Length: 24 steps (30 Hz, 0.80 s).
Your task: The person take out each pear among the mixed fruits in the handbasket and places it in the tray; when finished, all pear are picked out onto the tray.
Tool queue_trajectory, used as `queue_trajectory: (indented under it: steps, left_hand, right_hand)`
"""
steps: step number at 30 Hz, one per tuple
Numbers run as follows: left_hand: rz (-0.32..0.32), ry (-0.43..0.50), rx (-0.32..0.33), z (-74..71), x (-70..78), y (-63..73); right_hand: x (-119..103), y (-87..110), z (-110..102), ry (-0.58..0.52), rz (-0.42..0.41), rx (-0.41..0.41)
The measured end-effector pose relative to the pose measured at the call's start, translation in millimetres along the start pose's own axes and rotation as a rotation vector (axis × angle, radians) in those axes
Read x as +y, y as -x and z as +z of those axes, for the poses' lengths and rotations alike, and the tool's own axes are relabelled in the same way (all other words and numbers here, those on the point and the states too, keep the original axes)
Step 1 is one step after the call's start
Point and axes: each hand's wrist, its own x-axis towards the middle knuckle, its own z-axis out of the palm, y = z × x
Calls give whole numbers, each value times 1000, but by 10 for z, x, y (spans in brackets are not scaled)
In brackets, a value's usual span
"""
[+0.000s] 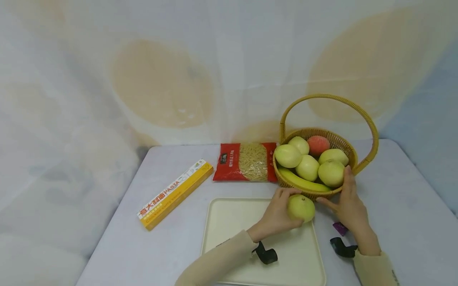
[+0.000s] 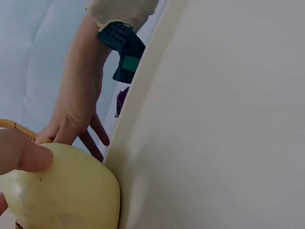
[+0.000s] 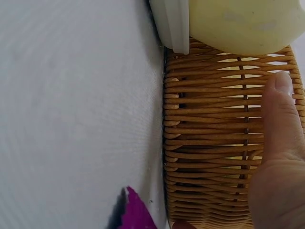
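Observation:
In the head view my left hand [image 1: 280,212] grips a green apple [image 1: 301,208] over the tray's upper right corner, in front of the wicker basket [image 1: 316,192]. Close up in the left wrist view, the thumb [image 2: 38,157] presses on the apple's pale skin [image 2: 71,191]. My right hand [image 1: 352,210] rests against the basket's near right side, fingers extended up by the rim. Its straight thumb [image 3: 281,119] lies along the woven wall [image 3: 209,124] in the right wrist view. Inside the basket are several pale green fruits [image 1: 307,167], a red fruit [image 1: 318,145] and a banana [image 1: 304,183].
The cream tray [image 1: 229,212] lies in front of the basket. To the basket's left is a red pasta bag [image 1: 232,163]; farther left a yellow pasta box [image 1: 175,194] lies diagonally. A small purple packet [image 1: 340,228] sits beside my right wrist. The basket's tall handle [image 1: 329,96] arches above the fruit.

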Motion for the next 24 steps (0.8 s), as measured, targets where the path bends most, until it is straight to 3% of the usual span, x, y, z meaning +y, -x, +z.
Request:
queue_trajectory:
  steps: [4, 7, 10, 13, 18, 24]
  left_hand:
    - [4, 16, 10, -57, 17, 25]
    - [26, 47, 60, -180, 45, -26]
    - [23, 119, 126, -334, 52, -170]
    - [-23, 221, 189, -468, 28, -370]
    - [-68, 311, 312, -579, -37, -685]
    - [-147, 335, 330, -606, 41, -879]
  right_hand:
    - [-2, 7, 12, 0, -22, 21]
    - [3, 12, 18, -2, -46, 40]
    - [8, 15, 13, -3, -44, 39]
    - [9, 9, -3, -6, -13, 19]
    - [13, 10, 18, -6, 1, 10]
    - [1, 5, 21, -3, -7, 11]
